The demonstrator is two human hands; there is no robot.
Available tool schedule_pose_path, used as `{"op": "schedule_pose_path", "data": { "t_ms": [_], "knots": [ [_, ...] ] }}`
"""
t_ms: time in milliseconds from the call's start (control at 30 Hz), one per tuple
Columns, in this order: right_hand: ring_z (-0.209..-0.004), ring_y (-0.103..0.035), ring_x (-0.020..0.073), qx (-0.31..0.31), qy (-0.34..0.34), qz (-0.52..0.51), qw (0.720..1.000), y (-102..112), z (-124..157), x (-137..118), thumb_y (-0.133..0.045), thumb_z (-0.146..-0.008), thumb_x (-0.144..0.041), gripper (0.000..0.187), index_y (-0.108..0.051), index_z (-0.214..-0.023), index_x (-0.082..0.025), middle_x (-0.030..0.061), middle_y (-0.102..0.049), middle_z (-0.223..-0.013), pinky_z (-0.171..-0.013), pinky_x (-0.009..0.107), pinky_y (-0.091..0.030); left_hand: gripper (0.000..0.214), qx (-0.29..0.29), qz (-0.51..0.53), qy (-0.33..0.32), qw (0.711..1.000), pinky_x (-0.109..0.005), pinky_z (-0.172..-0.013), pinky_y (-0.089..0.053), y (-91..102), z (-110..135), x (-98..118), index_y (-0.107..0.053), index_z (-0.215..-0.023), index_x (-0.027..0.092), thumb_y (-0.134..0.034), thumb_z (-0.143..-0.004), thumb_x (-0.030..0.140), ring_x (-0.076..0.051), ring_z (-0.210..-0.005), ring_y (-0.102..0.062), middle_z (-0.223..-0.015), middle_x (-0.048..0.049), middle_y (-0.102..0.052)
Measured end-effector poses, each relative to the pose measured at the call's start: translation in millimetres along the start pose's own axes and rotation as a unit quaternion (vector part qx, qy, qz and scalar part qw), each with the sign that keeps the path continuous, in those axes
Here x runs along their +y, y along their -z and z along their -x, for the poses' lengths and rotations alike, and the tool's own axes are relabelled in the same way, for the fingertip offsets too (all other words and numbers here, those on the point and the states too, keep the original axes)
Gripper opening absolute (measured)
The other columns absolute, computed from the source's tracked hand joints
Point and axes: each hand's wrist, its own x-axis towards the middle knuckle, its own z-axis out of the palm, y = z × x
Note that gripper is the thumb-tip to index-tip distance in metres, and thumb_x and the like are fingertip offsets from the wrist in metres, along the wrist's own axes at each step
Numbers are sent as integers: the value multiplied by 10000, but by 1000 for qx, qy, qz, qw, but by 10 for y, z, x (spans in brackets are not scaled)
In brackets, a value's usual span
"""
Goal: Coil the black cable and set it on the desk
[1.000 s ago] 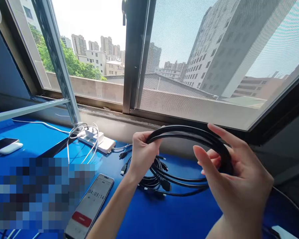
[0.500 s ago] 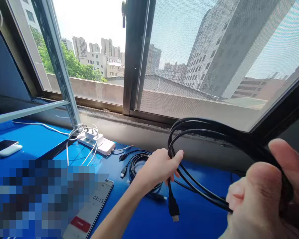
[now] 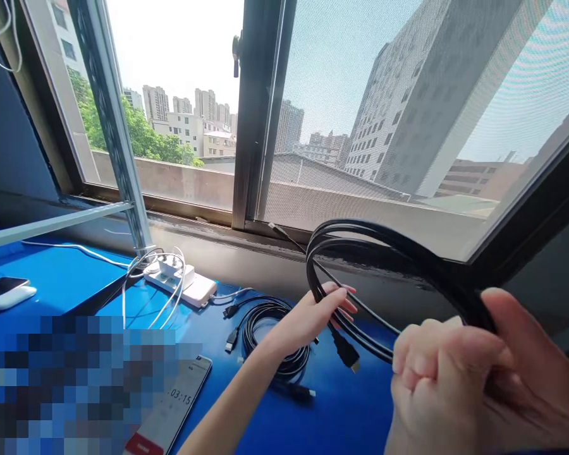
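Observation:
A black HDMI cable (image 3: 360, 224) is gathered in wide loops above the blue table. My right hand (image 3: 446, 373), close to the camera, is closed around the bundled strands at the right side of the loops. At the left side of the loops, my left hand (image 3: 313, 316) has the strands between its thumb and fingers, the fingers partly stretched out. One plug (image 3: 346, 351) hangs just below my left hand. The other cable end (image 3: 279, 230) sticks out in the air toward the window. Beneath my left forearm, another coiled black cable (image 3: 251, 328) lies on the table.
A white power strip (image 3: 201, 291) with white cords stands near the wall. Left of my forearm lies a phone (image 3: 184, 392) showing a timer, beside a blurred area. A metal post (image 3: 109, 107) rises before the window. Another phone (image 3: 4, 291) lies far left.
The looped cable and my right hand have shifted left. The hanging plug has swung to the right. A free cable end now shows by the window frame.

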Motion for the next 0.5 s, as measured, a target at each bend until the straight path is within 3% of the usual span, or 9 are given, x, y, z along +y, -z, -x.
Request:
{"op": "schedule_pose_path", "data": {
  "t_ms": [67, 167, 233, 333, 400, 500],
  "knots": [
    [-268, -254, 34, 35, -29, -102, 994, -133, -96, 23, -586, -840, -296, 191, -608, -1024, -250, -113, -349, -388, -282, 174, -205, 245, 68, 65, -24, 995, -255, -745, -459, 0, -17, 12, -548, -867, 175, -438, -841, 393, -135, -790, -610, -834, -28, -638],
    [-274, -231, 29, 31, -115, -150, 982, -254, -163, 110, -590, -834, -356, 310, -555, -1114, -229, -132, -326, -386, -285, 146, -234, 341, 126, 154, -62, 978, -268, -745, -482, 32, -41, 40, -487, -797, 177, -477, -814, 518, -159, -811, -642, -834, -38, -659],
    [-294, -285, 33, 22, -144, -126, 981, -290, -167, 178, -560, -847, -402, 419, -488, -1210, -204, -132, -363, -414, -328, 152, -341, 414, 149, 174, -89, 969, -263, -711, -494, 72, -53, 57, -453, -755, 178, -510, -769, 588, -166, -748, -656, -718, -19, -643],
    [-330, -395, 35, -3, -141, -62, 988, -308, -156, 250, -505, -856, -481, 501, -460, -1254, -180, -81, -523, -563, -395, 200, -456, 450, 196, 157, -137, 958, -226, -580, -480, 145, -57, 79, -416, -744, 191, -533, -733, 626, -144, -555, -625, -470, 73, -471],
    [-354, -449, 33, -13, -135, -17, 991, -306, -148, 275, -534, -834, -483, 494, -502, -1228, -187, -30, -592, -715, -407, 215, -478, 432, 229, 134, -163, 950, -197, -494, -441, 198, -46, 96, -419, -767, 197, -524, -746, 615, -115, -444, -569, -420, 110, -365],
    [-366, -471, 26, -29, -116, 33, 992, -295, -131, 301, -618, -788, -426, 451, -565, -1182, -215, 3, -617, -822, -386, 197, -463, 400, 253, 80, -186, 946, -175, -425, -388, 280, -14, 130, -460, -798, 186, -493, -784, 584, -82, -373, -506, -431, 114, -353]
  ]
}}
